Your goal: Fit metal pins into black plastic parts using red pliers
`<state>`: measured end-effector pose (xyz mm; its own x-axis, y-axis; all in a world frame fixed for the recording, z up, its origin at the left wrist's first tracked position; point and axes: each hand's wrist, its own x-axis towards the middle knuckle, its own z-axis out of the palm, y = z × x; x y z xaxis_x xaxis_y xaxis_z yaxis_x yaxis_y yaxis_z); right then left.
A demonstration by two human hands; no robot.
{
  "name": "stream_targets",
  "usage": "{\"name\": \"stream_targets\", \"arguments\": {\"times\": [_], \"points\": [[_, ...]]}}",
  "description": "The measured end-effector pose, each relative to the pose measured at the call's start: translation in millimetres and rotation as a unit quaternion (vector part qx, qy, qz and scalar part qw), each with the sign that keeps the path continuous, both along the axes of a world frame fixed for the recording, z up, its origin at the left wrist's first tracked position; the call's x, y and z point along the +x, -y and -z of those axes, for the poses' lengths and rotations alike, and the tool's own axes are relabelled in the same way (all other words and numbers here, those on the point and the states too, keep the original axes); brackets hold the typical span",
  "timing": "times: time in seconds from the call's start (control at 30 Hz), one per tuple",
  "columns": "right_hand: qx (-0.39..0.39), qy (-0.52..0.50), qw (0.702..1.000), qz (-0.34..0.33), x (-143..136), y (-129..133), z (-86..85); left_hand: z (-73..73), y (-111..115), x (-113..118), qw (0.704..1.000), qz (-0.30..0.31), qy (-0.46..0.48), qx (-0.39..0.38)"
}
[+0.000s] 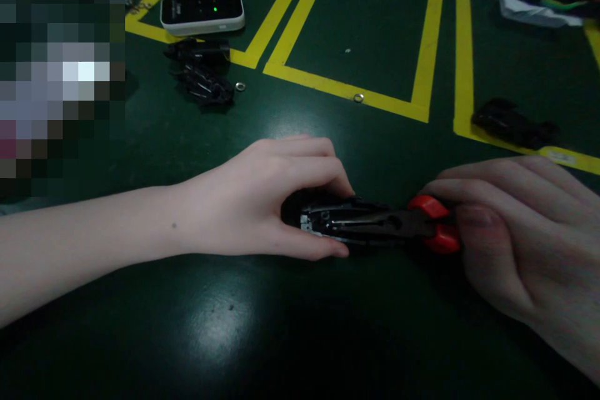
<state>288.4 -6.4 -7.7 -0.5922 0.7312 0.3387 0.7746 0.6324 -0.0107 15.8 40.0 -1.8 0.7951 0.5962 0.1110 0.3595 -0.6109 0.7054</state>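
My left hand [285, 190] is wrapped around the black casing [356, 224], thumb along its near side and fingers over its far side; I can't tell whether it rests on the surface [300, 319]. At the casing's right end, my right hand [529, 240] is closed about the red-handled pliers [443, 239], whose dark nose meets the casing, though it's too dim to tell whether the tips bite. To do this well, I'd keep the pliers in line with the casing, pin it firmly, hold my left thumb clear of the tips and use short, measured force, since thin edges could crack. Beyond the casing, a small ring [359, 98] lies on the yellow tape [309, 80]; beyond it to the left are a second ring [240, 86], two black parts [204, 87] and a white box [201, 26]; beyond it to the right lies a dark piece [510, 124].
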Motion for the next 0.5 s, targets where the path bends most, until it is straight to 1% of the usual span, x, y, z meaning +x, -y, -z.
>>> {"name": "stream_targets", "arguments": {"times": [0.17, 0.27, 0.4, 0.5], "points": [[-0.024, -0.018, 0.999, 0.024, 0.5, 3.0, -1.1, 0.3, 0.9, -0.3, 1.0, -0.008, 0.006, 0.027], [-0.025, -0.028, 0.999, 0.026, 1.9, 3.5, 0.0, -0.2, 1.8, 0.6, 0.999, -0.01, 0.01, 0.036], [-0.044, -0.057, 0.996, 0.055, -0.9, 3.6, -0.6, -0.7, 2.5, 1.3, 0.999, -0.002, 0.009, 0.049], [-0.048, -0.057, 0.996, 0.049, -0.4, 2.2, -1.2, -0.9, 2.6, 1.7, 0.998, -0.003, 0.007, 0.062]]}}
